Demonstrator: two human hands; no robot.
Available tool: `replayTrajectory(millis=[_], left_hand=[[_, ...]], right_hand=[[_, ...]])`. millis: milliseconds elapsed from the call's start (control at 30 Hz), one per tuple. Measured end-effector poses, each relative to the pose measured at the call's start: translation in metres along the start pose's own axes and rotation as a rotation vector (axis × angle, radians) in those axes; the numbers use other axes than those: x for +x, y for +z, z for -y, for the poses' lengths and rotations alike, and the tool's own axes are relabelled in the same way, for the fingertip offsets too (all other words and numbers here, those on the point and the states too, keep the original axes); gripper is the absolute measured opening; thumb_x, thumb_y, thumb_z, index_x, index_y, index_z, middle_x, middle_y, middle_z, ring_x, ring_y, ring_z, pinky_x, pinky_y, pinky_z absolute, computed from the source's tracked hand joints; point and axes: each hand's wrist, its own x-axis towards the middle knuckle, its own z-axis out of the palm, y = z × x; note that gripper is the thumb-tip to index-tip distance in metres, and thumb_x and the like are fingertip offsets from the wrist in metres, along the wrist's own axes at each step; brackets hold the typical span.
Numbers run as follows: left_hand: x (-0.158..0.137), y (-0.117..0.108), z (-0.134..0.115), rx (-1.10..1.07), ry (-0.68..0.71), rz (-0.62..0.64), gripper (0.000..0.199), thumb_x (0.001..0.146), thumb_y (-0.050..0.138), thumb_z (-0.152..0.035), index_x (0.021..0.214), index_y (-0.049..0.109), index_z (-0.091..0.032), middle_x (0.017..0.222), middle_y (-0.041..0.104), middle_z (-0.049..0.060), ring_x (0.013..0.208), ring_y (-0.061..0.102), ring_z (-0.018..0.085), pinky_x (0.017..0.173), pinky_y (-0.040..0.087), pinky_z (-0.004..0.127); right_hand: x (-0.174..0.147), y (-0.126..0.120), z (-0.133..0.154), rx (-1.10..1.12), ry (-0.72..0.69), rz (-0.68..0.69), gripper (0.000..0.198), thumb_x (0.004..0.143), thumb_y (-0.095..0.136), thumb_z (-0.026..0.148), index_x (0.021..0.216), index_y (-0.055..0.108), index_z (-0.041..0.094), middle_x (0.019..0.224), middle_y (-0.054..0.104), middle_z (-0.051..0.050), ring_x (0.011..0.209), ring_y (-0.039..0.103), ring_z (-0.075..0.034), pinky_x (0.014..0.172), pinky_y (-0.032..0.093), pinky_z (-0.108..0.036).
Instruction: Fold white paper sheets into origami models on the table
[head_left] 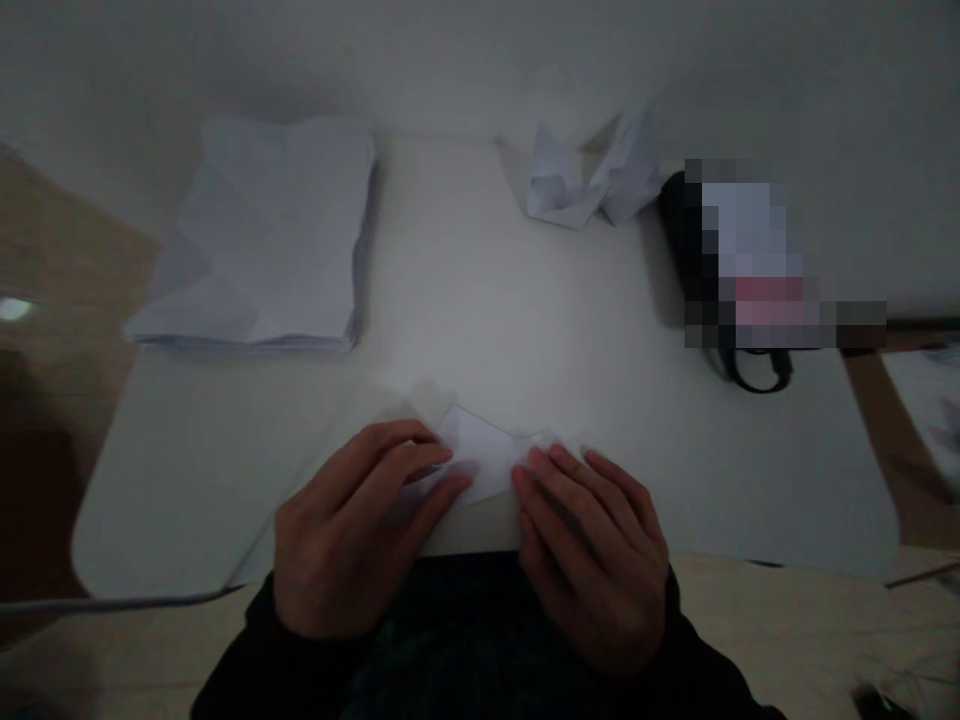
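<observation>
A small folded piece of white paper (pixel 484 455) lies near the front edge of the white table, between my two hands. My left hand (pixel 360 520) grips its left part, thumb below and fingers above. On the right, my right hand (pixel 592 550) has its fingertips on the paper's narrower end, and the fingers cover much of that end. The paper's upper left corner comes to a point, and its middle is exposed. Some of the folds under my fingers are hidden.
A stack of white paper sheets (pixel 277 240) sits at the table's back left. Folded paper shapes (pixel 592 185) stand at the back against the wall. Right of them lies a black case with a strap (pixel 761 385), partly blurred out. The white table (pixel 450 300) has rounded front corners.
</observation>
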Motion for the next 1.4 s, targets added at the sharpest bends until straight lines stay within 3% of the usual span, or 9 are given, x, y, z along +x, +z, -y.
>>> replayTrajectory(millis=[133,233,367,500,933,1100,1267,1300,1400], left_hand=[[-0.01,-0.004,-0.011,0.08,0.188,-0.046,0.025,0.081,0.054,-0.011,0.103,0.062,-0.02,0.111,0.065,0.005,0.104,0.058,0.022,0.086,0.047,0.039],[-0.023,0.009,-0.036,0.056,0.315,-0.046,0.036,0.084,0.043,-0.009,0.118,0.054,-0.014,0.119,0.061,0.009,0.116,0.052,0.022,0.091,0.046,0.037],[-0.039,0.036,-0.054,0.232,0.31,-0.028,0.052,0.089,0.034,-0.034,0.125,0.046,0.003,0.13,0.05,0.02,0.126,0.042,0.027,0.1,0.039,0.038],[-0.048,0.039,-0.044,0.354,0.324,-0.015,0.059,0.086,0.043,-0.041,0.13,0.042,-0.002,0.134,0.047,0.017,0.127,0.041,0.026,0.105,0.032,0.037],[-0.085,0.0,-0.002,0.564,0.295,-0.051,0.062,0.083,0.052,-0.032,0.138,0.032,-0.011,0.137,0.044,0.012,0.126,0.043,0.023,0.111,0.02,0.04],[-0.089,-0.018,0.005,0.457,0.302,-0.119,0.053,0.079,0.058,-0.022,0.13,0.044,-0.015,0.129,0.054,0.011,0.119,0.05,0.024,0.106,0.03,0.042],[-0.057,-0.041,-0.005,0.073,0.148,-0.273,0.035,0.083,0.05,-0.016,0.118,0.054,-0.017,0.118,0.061,0.009,0.109,0.057,0.02,0.092,0.045,0.034],[-0.047,-0.046,-0.01,-0.013,0.124,-0.247,0.034,0.084,0.049,-0.017,0.118,0.054,-0.017,0.119,0.06,0.008,0.109,0.057,0.019,0.091,0.046,0.033],[-0.014,-0.056,-0.028,-0.087,0.289,-0.13,0.037,0.082,0.056,-0.03,0.118,0.053,-0.02,0.116,0.062,0.006,0.107,0.058,0.019,0.09,0.047,0.031]], right_hand=[[-0.005,-0.001,-0.003,-0.01,-0.015,-0.027,0.029,0.078,0.056,0.012,0.106,0.064,0.017,0.104,0.069,-0.007,0.102,0.062,-0.022,0.09,0.047,-0.043],[-0.009,0.002,-0.005,-0.005,-0.036,-0.06,0.025,0.08,0.056,0.015,0.103,0.064,0.019,0.105,0.069,-0.006,0.104,0.061,-0.021,0.09,0.047,-0.043],[-0.012,0.005,-0.008,-0.015,-0.08,-0.085,0.02,0.08,0.056,0.016,0.097,0.066,0.019,0.107,0.068,-0.006,0.104,0.061,-0.022,0.091,0.045,-0.042],[-0.012,0.005,-0.01,-0.059,-0.095,-0.081,0.026,0.078,0.057,0.016,0.103,0.065,0.021,0.104,0.069,-0.004,0.101,0.061,-0.02,0.091,0.045,-0.04],[-0.019,0.007,-0.017,-0.075,-0.182,-0.162,0.027,0.079,0.058,0.022,0.105,0.064,0.018,0.105,0.069,-0.005,0.102,0.06,-0.021,0.088,0.043,-0.038],[-0.024,0.005,-0.025,-0.041,-0.307,-0.158,0.039,0.078,0.064,0.036,0.11,0.061,0.015,0.104,0.068,-0.009,0.102,0.059,-0.024,0.086,0.045,-0.04],[-0.038,-0.009,-0.033,0.056,-0.461,-0.189,0.023,0.084,0.053,0.012,0.104,0.063,0.018,0.09,0.07,-0.006,0.081,0.06,-0.017,0.067,0.045,-0.032],[-0.038,-0.013,-0.034,0.077,-0.474,-0.197,0.021,0.084,0.052,0.012,0.101,0.064,0.017,0.085,0.07,-0.006,0.076,0.058,-0.016,0.064,0.044,-0.031],[-0.022,-0.026,-0.036,0.141,-0.44,-0.194,0.016,0.085,0.05,0.012,0.092,0.065,0.015,0.07,0.063,-0.006,0.064,0.052,-0.015,0.056,0.04,-0.029]])
